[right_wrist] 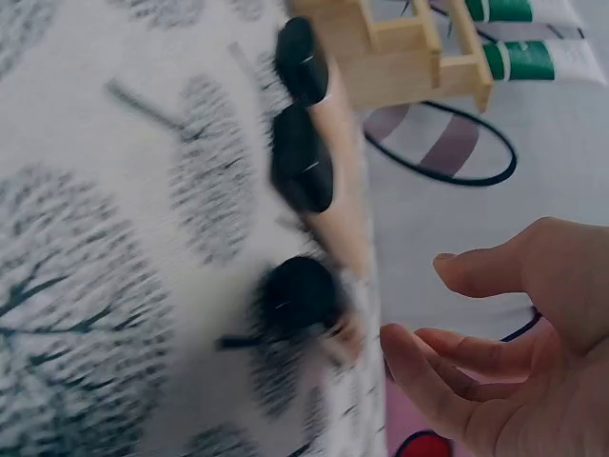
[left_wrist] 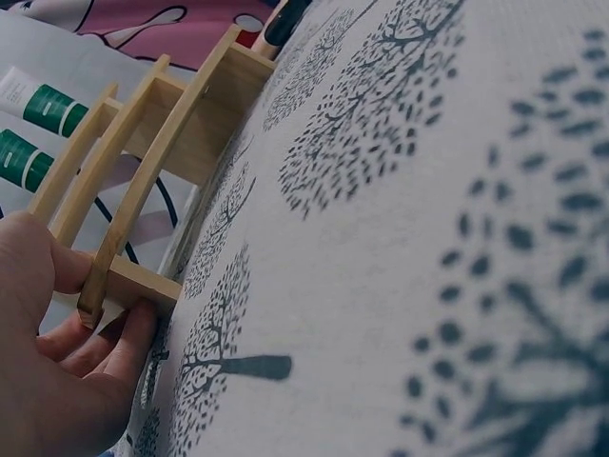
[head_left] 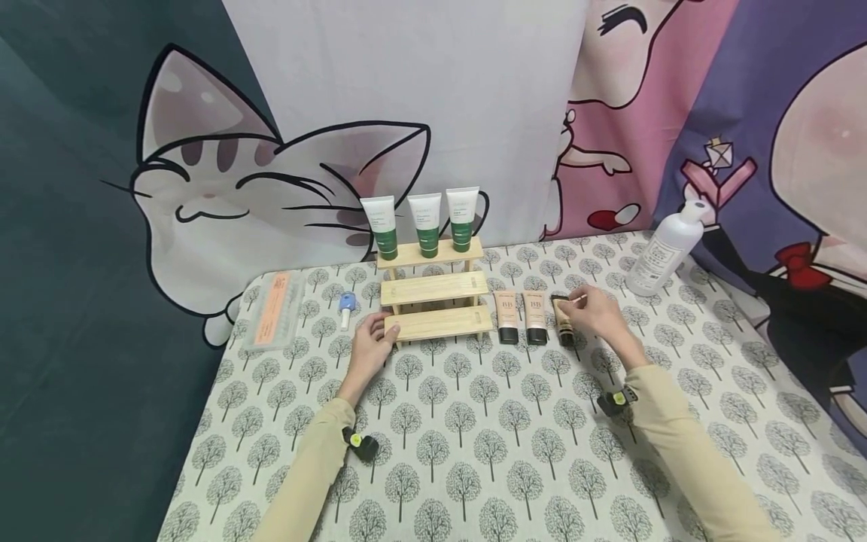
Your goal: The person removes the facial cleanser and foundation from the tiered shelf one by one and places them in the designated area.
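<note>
A three-tiered wooden display rack [head_left: 440,324] stands on the tree-patterned cloth. My left hand [head_left: 371,346] grips the left end of its lowest step, thumb on top and fingers underneath, as the left wrist view shows. Three white-and-green tubes [head_left: 428,226] stand upright along the top step. To the right of the rack lie two beige BB cream tubes [head_left: 507,316] with black caps. Beside them is a smaller gold-and-black tube [head_left: 564,322]. My right hand [head_left: 599,312] hovers at its upper end; in the right wrist view [right_wrist: 514,333] thumb and fingers are apart with nothing between them.
A clear case with an orange label [head_left: 271,309] lies at the left of the cloth. Near the rack's left side is a small blue-topped item [head_left: 347,305]. A white bottle [head_left: 665,252] stands at the back right, before the cartoon curtain [head_left: 406,90].
</note>
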Available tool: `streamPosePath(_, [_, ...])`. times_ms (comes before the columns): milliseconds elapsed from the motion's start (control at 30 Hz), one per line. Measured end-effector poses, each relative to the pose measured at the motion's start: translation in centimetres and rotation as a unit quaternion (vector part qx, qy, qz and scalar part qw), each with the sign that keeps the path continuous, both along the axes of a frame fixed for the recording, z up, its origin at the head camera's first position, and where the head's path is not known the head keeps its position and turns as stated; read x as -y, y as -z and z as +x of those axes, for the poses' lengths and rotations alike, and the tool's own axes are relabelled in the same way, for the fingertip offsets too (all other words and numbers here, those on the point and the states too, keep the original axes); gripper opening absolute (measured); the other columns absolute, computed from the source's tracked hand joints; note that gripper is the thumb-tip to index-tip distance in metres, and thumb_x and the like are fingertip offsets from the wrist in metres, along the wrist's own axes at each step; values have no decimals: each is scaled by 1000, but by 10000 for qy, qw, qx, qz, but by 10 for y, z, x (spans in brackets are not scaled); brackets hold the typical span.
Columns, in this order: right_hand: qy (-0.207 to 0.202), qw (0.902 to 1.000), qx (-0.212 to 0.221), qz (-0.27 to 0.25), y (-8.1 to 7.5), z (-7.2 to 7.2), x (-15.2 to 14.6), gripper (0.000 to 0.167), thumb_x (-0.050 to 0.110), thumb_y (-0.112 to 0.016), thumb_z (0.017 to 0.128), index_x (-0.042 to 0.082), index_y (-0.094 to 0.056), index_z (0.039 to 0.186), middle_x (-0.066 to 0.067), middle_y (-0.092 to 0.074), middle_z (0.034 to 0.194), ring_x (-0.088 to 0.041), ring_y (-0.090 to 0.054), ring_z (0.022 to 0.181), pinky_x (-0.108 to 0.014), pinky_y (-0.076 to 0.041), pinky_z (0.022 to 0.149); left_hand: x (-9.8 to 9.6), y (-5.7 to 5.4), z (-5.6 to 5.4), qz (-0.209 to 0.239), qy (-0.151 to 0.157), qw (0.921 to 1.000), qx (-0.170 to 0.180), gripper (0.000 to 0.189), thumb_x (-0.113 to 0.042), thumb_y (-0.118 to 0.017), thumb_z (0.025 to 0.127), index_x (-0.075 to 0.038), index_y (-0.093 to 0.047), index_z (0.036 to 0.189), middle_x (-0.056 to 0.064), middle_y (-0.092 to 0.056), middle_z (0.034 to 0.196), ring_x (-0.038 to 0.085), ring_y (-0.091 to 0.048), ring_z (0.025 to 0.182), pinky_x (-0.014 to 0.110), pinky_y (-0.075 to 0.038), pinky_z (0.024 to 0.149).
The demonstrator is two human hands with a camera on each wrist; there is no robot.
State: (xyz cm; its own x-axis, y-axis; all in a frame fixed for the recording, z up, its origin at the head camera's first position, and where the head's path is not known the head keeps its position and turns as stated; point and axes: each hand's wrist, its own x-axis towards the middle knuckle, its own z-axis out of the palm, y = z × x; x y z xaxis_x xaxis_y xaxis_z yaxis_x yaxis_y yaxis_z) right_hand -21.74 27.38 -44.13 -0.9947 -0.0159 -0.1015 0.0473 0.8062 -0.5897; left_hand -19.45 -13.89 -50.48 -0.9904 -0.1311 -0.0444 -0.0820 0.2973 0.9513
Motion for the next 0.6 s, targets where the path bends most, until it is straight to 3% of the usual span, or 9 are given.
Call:
streamPosePath(267, [-295,9986,98,-431,-31,-11,31,51,35,-62,100,-3,-54,133,-28,-63,126,-42,-63,113,-57,-54,99,2,0,0,4,-19,10000,-44,42,-9,-67,96,0,-54,136,22,-64,127,33,-66,115,39,-56,104])
streamPosePath(433, [-465,9955,-375,-738,-38,-23,50,45,26,-63,99,-5,-56,131,-26,-66,121,-41,-64,116,-53,-54,102,2,-1,1,38,8,10000,-74,41,-9,-67,96,1,-55,135,22,-65,126,32,-67,113,40,-57,103])
streamPosePath(600, [-385,9895,-625,-1245,-46,-38,69,45,24,-64,98,-3,-55,133,-24,-64,126,-41,-63,120,-52,-56,101,2,-1,1,123,16,9998,-131,41,-9,-67,96,1,-55,134,21,-65,125,32,-67,112,39,-57,102])
